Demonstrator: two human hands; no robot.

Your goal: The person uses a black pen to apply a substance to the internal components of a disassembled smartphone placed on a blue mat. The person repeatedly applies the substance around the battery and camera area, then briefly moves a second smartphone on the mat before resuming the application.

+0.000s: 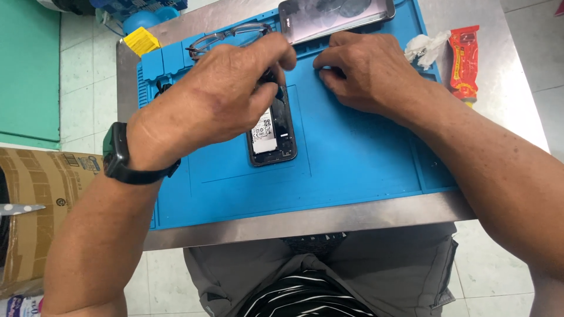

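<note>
Head view, 1 frame, looking down on a steel table [329, 220] w/ a blue work mat [352, 158]. Opened phone [273, 132], back cover off, lies on the mat left of centre; long axis runs roughly away from the wearer, near end toward the table edge, white-labelled battery exposed. Left hand [226, 97] sits directly over the phone's far end, fingers bunched and pinched on a small dark item, prob. a tool, too hidden to identify. The phone thus lies under and just nearer the wearer than this hand. Right hand [364, 73] rests on the mat to the right of the phone, apart from it; fingertips curled down and pressed together at the mat surface, whether they pinch a small part cannot be told. Left hand is the nearer of the 2 to the phone.

Also on the mat: a 2nd phone [335, 17], screen up, at the far edge, top cut off by the frame; eyeglasses [226, 38] beside it, partly behind the left hand. Off the mat: yellow block [141, 41] far left, crumpled tissue [426, 47] and red packet [464, 61] far right. Cardboard box [41, 199] on the floor at left. Phone's far half, and the contact point of the left fingertips, are hidden by the hand
</note>
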